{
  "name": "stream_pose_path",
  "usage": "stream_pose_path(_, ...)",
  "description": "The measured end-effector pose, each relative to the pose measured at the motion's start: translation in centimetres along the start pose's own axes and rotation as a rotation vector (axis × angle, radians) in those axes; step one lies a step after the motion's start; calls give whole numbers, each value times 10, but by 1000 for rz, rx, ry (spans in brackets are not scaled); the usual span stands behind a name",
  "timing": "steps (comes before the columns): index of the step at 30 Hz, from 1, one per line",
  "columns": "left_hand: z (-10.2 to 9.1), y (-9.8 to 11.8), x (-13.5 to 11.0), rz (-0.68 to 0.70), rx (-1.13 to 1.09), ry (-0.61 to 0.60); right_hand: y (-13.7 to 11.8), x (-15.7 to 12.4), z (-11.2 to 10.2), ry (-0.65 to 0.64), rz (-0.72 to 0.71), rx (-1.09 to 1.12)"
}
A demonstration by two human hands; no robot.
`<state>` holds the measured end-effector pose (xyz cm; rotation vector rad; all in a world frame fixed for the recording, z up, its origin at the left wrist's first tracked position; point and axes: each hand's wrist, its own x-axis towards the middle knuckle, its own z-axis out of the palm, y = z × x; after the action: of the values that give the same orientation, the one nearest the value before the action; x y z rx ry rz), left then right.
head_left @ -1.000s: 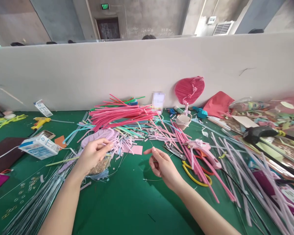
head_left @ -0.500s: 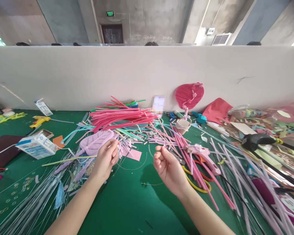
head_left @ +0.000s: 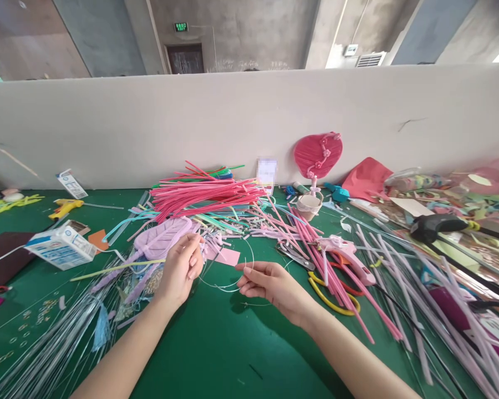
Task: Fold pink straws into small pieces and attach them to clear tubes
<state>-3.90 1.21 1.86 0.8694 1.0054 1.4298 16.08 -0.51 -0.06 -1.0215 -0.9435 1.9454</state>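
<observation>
Both hands hold a thin clear wire (head_left: 249,256) that curves in a loop above the green table (head_left: 216,343). My left hand (head_left: 182,267) pinches one end of the wire near a lilac leaf-shaped piece (head_left: 160,239). My right hand (head_left: 270,284) pinches the other end, fingers pressed together and pointing left. A small pink paper square (head_left: 228,256) lies just behind the loop. The hands are a short way apart.
A heap of pink sticks (head_left: 203,195) lies behind the hands. A pink glue gun (head_left: 345,252), yellow-handled scissors (head_left: 328,291) and long lilac sticks (head_left: 403,277) lie to the right. A white carton (head_left: 60,247) and silver wires (head_left: 45,343) lie to the left. A pale partition (head_left: 233,122) backs the table.
My right hand dropped lower and turned so its fingers point left, pulling the wire into a wider loop. My left hand stayed near the lilac leaf piece.
</observation>
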Motion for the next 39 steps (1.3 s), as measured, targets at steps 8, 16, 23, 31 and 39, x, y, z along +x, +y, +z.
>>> stream_pose_path(8,2,0,-4,33,-36,-41,5,-1,1,-50,88,79)
stream_pose_path(16,8,-1,-13,99,62,-59,3,3,-1,-4,-128,-119)
stream_pose_path(23,6,-7,-9,148,128,19,0,4,-13,267,-435,-649)
stream_pose_path(31,7,-6,-11,81,203,-52,-5,5,-7,227,-342,-318)
stream_pose_path(39,9,-17,-20,137,629,-388,-1,8,-9,334,-324,-211)
